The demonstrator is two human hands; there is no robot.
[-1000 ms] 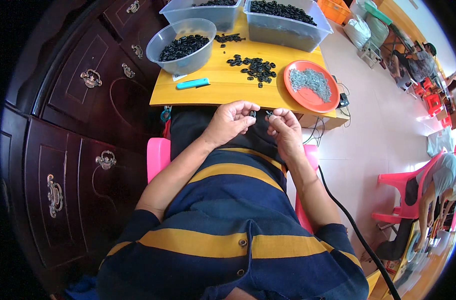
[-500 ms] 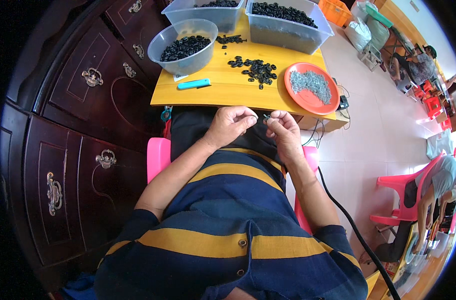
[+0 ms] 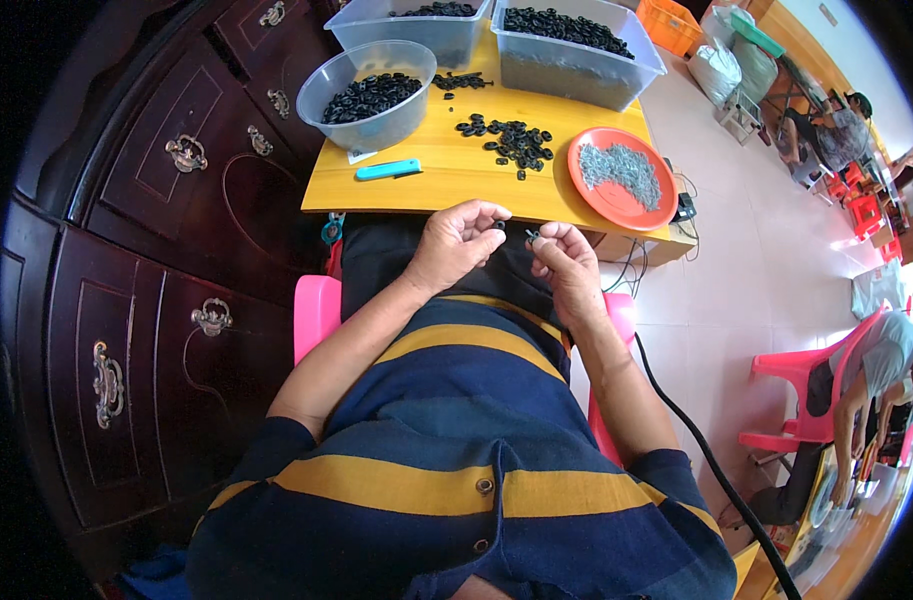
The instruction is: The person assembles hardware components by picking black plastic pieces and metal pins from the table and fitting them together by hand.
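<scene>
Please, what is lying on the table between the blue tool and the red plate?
In the head view, small black pieces lie loosely between the blue tool and the red plate.

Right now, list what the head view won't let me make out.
In the head view:
Dark piece in the left hand: too small to tell its form.
Small piece in the right hand: partly covered by that hand.
Left rear bin: far end cut off by the top edge.
Lower-right co-worker: cut off by the fisheye rim.
</scene>
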